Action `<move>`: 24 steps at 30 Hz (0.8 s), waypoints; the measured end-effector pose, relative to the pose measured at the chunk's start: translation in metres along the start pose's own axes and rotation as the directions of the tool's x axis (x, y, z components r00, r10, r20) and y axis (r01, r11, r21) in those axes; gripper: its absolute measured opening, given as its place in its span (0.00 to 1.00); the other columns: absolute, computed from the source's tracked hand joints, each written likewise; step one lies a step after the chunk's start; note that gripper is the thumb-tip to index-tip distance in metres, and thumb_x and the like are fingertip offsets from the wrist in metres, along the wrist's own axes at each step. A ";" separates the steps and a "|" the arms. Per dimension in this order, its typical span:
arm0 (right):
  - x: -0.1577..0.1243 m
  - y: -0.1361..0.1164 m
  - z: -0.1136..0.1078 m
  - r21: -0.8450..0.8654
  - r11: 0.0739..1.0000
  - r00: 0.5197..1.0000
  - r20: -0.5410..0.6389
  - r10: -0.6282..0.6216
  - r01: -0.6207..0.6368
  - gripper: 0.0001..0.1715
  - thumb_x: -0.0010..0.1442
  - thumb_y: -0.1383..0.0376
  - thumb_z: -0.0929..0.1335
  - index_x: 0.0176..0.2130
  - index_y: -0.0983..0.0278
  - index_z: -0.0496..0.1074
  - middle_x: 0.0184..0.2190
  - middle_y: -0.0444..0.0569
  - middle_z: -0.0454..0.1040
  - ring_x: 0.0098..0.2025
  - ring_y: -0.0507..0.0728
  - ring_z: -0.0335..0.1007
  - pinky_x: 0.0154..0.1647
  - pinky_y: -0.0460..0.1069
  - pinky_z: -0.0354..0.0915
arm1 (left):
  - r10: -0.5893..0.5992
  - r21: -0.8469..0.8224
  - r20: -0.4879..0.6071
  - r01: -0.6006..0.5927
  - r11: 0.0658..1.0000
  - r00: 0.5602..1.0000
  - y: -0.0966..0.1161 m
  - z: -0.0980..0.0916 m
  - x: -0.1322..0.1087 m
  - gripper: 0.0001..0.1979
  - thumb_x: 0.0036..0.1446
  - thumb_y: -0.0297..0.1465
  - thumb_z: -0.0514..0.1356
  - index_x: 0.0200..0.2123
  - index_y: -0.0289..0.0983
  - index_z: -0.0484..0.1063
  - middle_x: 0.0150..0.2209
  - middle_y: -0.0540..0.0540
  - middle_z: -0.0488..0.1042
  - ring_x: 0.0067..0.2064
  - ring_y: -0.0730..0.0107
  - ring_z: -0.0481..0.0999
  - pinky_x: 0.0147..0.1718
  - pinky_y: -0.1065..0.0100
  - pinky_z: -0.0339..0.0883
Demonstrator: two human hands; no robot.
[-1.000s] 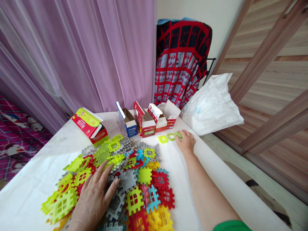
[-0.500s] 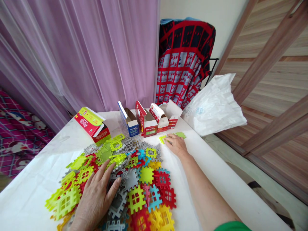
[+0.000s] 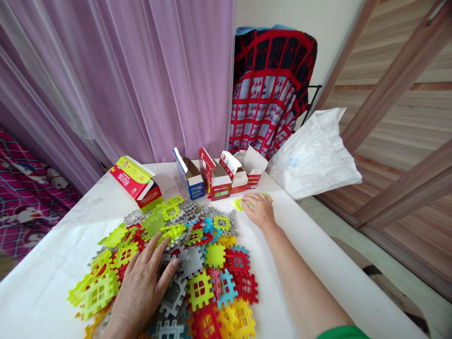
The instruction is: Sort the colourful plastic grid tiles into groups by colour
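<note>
A heap of interlocking plastic building tiles [image 3: 192, 261] in lime green, grey, red, blue and yellow covers the near part of the table. My left hand [image 3: 143, 278] lies over the heap's left side, fingers spread, its fingertips at a stack of lime-green tiles [image 3: 173, 232]. Off the heap's far right, my right hand [image 3: 259, 210] rests palm down on the tabletop with its fingers stretched over lime-green tiles [image 3: 237, 204]. That hand partly covers them; another green edge shows just beyond it. No tile is seen lifted in either hand.
Opened cardboard boxes, including a blue one [image 3: 194, 186] and a red one [image 3: 216, 181], stand along the back of the white table [image 3: 38, 278]. A green-and-red box [image 3: 136, 181] lies at back left. A white plastic bag [image 3: 314, 155] hangs by the right edge.
My right hand has shifted slightly away and to the right, over the lime-green tiles on the tabletop. My left hand stays on the heap.
</note>
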State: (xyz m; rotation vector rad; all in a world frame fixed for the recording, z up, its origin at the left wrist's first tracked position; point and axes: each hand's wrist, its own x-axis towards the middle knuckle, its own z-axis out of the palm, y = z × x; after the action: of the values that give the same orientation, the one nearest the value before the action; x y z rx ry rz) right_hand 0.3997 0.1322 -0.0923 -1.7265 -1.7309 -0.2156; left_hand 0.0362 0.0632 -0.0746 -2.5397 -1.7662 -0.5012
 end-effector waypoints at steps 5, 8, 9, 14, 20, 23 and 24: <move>-0.004 -0.034 -0.009 0.399 0.905 0.923 0.275 -0.270 0.146 0.11 0.53 0.59 0.73 0.38 0.59 0.78 0.39 0.46 0.79 0.42 0.56 0.73 0.46 0.50 0.64 | -0.001 -0.006 -0.011 0.001 1.000 1.000 0.002 -0.001 0.000 0.26 0.63 0.44 0.47 0.60 0.39 0.64 0.64 0.40 0.62 0.60 0.54 0.67 0.57 0.50 0.61; -0.012 -0.048 -0.008 0.382 0.911 0.883 0.359 -0.303 0.157 0.18 0.48 0.60 0.75 0.41 0.58 0.77 0.42 0.47 0.78 0.45 0.58 0.72 0.48 0.52 0.64 | 0.000 -0.020 -0.017 -0.001 1.000 1.000 0.003 -0.002 -0.001 0.25 0.63 0.43 0.48 0.59 0.40 0.65 0.63 0.41 0.64 0.60 0.55 0.67 0.57 0.51 0.61; -0.014 -0.050 -0.007 0.364 0.919 0.882 0.370 -0.291 0.151 0.17 0.49 0.61 0.75 0.41 0.58 0.77 0.42 0.47 0.78 0.45 0.58 0.72 0.48 0.52 0.64 | 0.000 -0.022 -0.019 0.000 1.000 1.000 0.003 -0.001 -0.001 0.25 0.63 0.43 0.48 0.59 0.41 0.65 0.63 0.41 0.64 0.60 0.55 0.67 0.57 0.51 0.61; -0.011 -0.055 -0.008 0.335 0.935 0.906 0.349 -0.239 0.118 0.09 0.57 0.64 0.68 0.37 0.59 0.78 0.36 0.46 0.79 0.38 0.54 0.72 0.41 0.47 0.64 | 0.003 -0.022 -0.024 -0.004 1.000 1.000 0.002 -0.001 -0.001 0.26 0.63 0.43 0.48 0.59 0.40 0.65 0.63 0.40 0.64 0.60 0.54 0.67 0.57 0.50 0.61; -0.005 -0.010 -0.028 0.407 0.895 0.939 0.342 0.037 -0.183 0.18 0.58 0.60 0.66 0.45 0.64 0.76 0.25 0.43 0.74 0.26 0.53 0.68 0.30 0.46 0.63 | 0.004 -0.015 -0.029 -0.005 1.000 1.000 0.002 -0.001 -0.001 0.25 0.62 0.42 0.49 0.59 0.41 0.65 0.63 0.41 0.64 0.59 0.55 0.68 0.57 0.51 0.61; -0.014 0.023 -0.035 0.250 0.917 0.877 0.448 0.175 -0.310 0.17 0.54 0.63 0.68 0.44 0.64 0.77 0.28 0.44 0.75 0.27 0.52 0.68 0.31 0.47 0.64 | 0.006 -0.010 -0.030 -0.006 1.000 1.000 0.002 -0.001 0.000 0.25 0.62 0.42 0.49 0.59 0.41 0.65 0.63 0.41 0.64 0.59 0.55 0.68 0.57 0.51 0.61; -0.017 0.031 -0.038 0.169 0.932 0.869 0.445 0.217 -0.319 0.16 0.53 0.63 0.68 0.42 0.63 0.78 0.32 0.46 0.76 0.29 0.53 0.69 0.34 0.47 0.65 | 0.006 -0.009 -0.030 -0.007 1.000 1.000 0.001 0.000 0.000 0.25 0.62 0.43 0.49 0.59 0.41 0.65 0.63 0.41 0.64 0.59 0.55 0.68 0.57 0.51 0.61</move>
State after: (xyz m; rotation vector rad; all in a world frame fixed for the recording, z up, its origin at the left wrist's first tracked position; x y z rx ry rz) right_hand 0.4396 0.1007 -0.0837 -1.9006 -1.6876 0.5096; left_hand 0.0373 0.0624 -0.0741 -2.5294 -1.7496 -0.5456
